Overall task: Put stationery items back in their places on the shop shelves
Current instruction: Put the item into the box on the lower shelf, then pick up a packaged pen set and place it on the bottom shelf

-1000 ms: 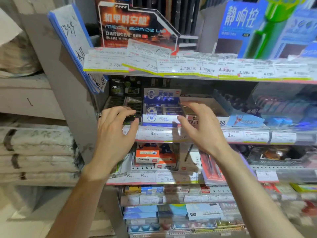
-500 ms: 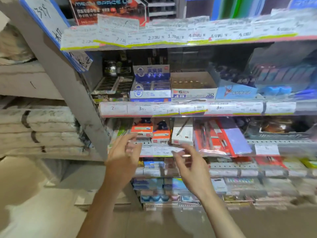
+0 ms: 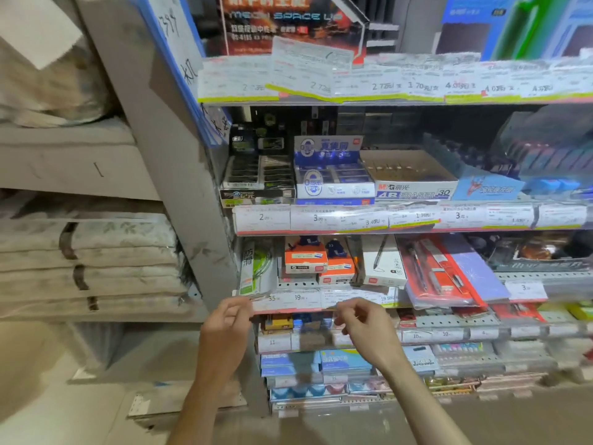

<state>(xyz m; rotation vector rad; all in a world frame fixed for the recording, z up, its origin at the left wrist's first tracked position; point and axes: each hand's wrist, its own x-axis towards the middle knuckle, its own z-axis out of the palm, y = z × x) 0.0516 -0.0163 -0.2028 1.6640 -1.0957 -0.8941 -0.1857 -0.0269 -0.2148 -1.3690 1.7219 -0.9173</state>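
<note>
My left hand and my right hand are raised side by side in front of the price strip of the third shelf. Both pinch with thumb and fingers. A thin see-through plastic packet seems to hang between them, blurring the boxes behind it; what it contains is not legible. Above the hands stand orange boxes, a white pen box and a green packet. One shelf higher sit a blue-and-white eraser box and an open 4B eraser carton.
A grey shelf upright slants down at the left, with stacked wrapped bundles beyond it. Red pen packs lean on the third shelf at right. Lower shelves hold blue packs. Price labels line every shelf edge. The floor is bare at lower left.
Both hands have dropped from the eraser shelf to the front edge of the shelf below. Their fingers, spread a second ago, are now pinched together.
</note>
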